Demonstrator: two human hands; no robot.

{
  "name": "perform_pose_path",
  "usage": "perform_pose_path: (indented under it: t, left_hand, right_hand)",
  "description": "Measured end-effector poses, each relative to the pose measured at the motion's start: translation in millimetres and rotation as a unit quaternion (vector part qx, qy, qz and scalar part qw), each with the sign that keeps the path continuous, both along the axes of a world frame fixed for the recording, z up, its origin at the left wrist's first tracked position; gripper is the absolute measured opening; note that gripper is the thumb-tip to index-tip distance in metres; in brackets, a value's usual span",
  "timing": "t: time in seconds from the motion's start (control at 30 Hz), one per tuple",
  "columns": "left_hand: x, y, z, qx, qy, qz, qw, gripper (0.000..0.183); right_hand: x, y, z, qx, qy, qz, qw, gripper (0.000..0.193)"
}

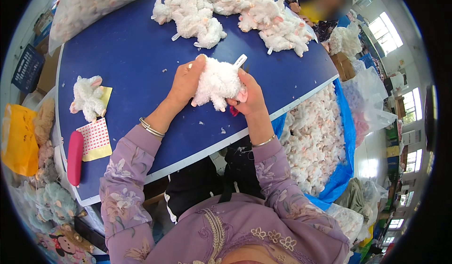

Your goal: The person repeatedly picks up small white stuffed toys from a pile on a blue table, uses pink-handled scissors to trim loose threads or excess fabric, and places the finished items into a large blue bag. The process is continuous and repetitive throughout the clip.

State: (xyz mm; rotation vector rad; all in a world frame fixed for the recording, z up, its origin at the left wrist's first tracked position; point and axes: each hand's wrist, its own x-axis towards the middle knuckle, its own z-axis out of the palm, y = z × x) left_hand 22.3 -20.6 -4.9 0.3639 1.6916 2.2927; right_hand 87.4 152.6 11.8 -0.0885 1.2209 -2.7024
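Observation:
A small white fluffy plush toy (217,82) with pink ears and short feet is held between my two hands above the blue table. My left hand (187,79) grips its left side. My right hand (249,94) has its fingers closed on the other side, beside a pink ear. A white loop tag (240,60) sticks up from the toy near my right hand. Below my right hand shows a small red-pink thing (234,111), mostly hidden, whose kind I cannot make out.
Many similar toys (197,16) are heaped at the table's far side. On the left lie another toy (87,98), a sticker sheet (96,139) and a pink case (75,158). A blue-lined sack (315,137) full of toys stands right. Another person (325,5) sits far right.

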Motion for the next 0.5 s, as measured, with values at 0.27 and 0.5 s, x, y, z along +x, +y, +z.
perform_pose_path:
  t: [0.27,0.5]
  left_hand:
    - [-9.9,3.1,-17.7,0.085,-0.012,0.005,0.996,0.05]
    - [-3.9,3.6,-9.5,0.015,0.013,-0.109,0.994,0.03]
  right_hand:
    - [-5.8,7.1,-4.5,-0.014,0.016,-0.066,0.998,0.042]
    - [-27.7,16.0,7.9,0.119,-0.051,-0.168,0.977,0.034]
